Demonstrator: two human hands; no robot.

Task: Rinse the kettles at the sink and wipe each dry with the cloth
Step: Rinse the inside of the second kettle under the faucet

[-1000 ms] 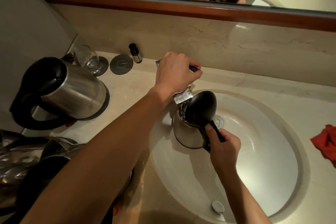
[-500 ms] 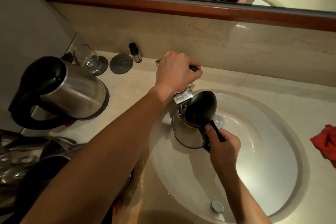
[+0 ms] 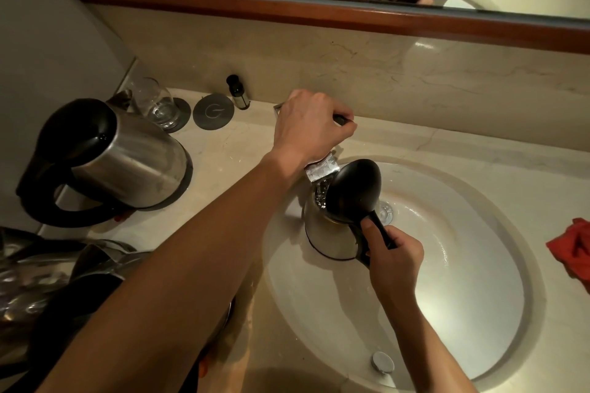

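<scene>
A steel kettle [image 3: 329, 233] with its black lid [image 3: 354, 190] flipped up stands in the white sink [image 3: 447, 297], under the tap spout [image 3: 321, 169]. Water streams from the spout into the kettle's mouth. My right hand [image 3: 394, 257] is closed around the kettle's black handle. My left hand [image 3: 311, 124] grips the tap lever above the spout. A red cloth [image 3: 573, 250] lies crumpled on the counter at the right edge. Another steel kettle [image 3: 105, 156] with a black handle sits on the counter at the left.
More steel kettles [image 3: 57, 277] crowd the lower left under my left forearm. A drinking glass [image 3: 156, 104], a round grey coaster [image 3: 213, 111] and a small dark bottle [image 3: 238, 92] stand by the back wall. A wood-framed mirror [image 3: 319, 13] runs above the counter.
</scene>
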